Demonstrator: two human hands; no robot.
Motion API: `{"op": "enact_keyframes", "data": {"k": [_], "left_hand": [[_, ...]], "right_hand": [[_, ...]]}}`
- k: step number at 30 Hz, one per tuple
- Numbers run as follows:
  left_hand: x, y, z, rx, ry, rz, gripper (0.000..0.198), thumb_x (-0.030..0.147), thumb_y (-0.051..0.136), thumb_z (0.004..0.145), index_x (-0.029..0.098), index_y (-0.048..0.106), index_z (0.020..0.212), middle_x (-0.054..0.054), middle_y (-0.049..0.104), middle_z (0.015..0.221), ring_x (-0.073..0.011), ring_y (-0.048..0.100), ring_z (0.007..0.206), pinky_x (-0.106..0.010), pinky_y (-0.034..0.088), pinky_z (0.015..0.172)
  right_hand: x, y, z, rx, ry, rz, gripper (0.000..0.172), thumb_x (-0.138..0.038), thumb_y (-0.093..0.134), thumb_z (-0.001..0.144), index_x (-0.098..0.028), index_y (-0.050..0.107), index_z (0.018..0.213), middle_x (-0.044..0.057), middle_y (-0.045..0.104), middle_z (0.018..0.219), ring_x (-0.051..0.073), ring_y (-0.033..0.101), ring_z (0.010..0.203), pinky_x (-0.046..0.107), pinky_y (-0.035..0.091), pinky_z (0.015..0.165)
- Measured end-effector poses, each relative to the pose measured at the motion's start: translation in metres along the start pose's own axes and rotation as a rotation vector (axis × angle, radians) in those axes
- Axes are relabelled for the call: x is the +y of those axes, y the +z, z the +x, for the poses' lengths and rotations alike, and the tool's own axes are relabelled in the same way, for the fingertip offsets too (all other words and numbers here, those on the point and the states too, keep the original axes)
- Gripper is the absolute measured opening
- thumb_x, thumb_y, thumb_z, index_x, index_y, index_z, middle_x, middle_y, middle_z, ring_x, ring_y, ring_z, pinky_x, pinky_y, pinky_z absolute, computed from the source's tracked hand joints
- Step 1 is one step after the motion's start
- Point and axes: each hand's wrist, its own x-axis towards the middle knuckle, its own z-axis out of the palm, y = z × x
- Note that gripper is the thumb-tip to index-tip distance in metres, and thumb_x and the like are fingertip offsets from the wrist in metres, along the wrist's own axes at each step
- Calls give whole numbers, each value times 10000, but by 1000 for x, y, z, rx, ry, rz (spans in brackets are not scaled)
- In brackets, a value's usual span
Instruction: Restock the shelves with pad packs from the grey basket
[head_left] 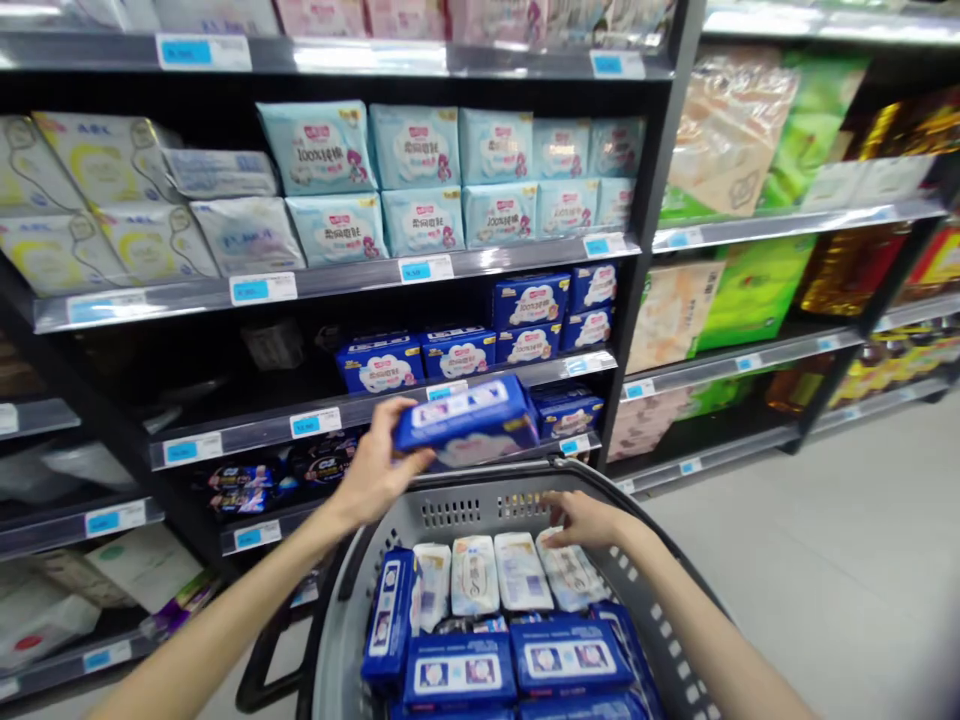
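Note:
My left hand [386,470] grips one end of a blue pack of sanitary pads [469,425], held tilted just above the far rim of a grey shopping basket [442,490] and in front of the shelf. Inside the basket, my right hand [581,525] has its fingers apart, close to or touching the top of a white pack [574,575]; I cannot tell which. Several white packs stand in a row there. Blue packs [459,668] lie nearer to me, and another blue pack [391,620] stands on edge at the left wall.
Blue packs [381,365] sit on the shelf ahead, with light blue packs [319,150] above. Yellow-white packs [101,160] are at the upper left. A dark shelf post [652,180] divides this rack from one with boxes and oil bottles. Floor [840,520] shows at the right.

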Motion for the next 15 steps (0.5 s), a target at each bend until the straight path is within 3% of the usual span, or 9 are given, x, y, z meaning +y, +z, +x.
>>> {"op": "enact_keyframes", "data": {"k": [3, 7, 11, 15], "left_hand": [[-2, -44, 24, 296, 115, 16, 614, 388, 697, 825, 240, 397, 1339, -116, 523, 1307, -275, 562, 1191, -421, 521, 967], [-18, -100, 56, 496, 80, 100, 665, 434, 744, 775, 219, 443, 1328, -97, 586, 1177, -250, 624, 1037, -421, 566, 891], [-31, -136, 72, 502, 18, 170, 628, 504, 722, 776, 222, 535, 1305, -97, 600, 1216, -264, 631, 1043, -424, 585, 863], [-34, -142, 76, 423, 12, 315, 595, 495, 712, 785, 247, 578, 1309, -69, 624, 1236, -268, 629, 1068, -439, 560, 931]], "right_hand": [[-3, -1, -1, -18, 4, -46, 660, -432, 781, 711, -170, 628, 1297, 105, 756, 1128, 287, 704, 1032, 309, 517, 852], [-3, -3, -1, -27, 26, -16, 645, -418, 778, 715, -184, 625, 1296, 84, 766, 1108, 265, 712, 1018, 293, 525, 824], [-2, -6, -2, -35, 30, -29, 672, -404, 758, 733, -158, 601, 1338, 100, 755, 1146, 274, 695, 1062, 307, 517, 866], [-5, -7, -5, -66, 39, -38, 702, -427, 758, 738, -144, 588, 1357, 110, 745, 1166, 310, 659, 1134, 339, 504, 907]]}}
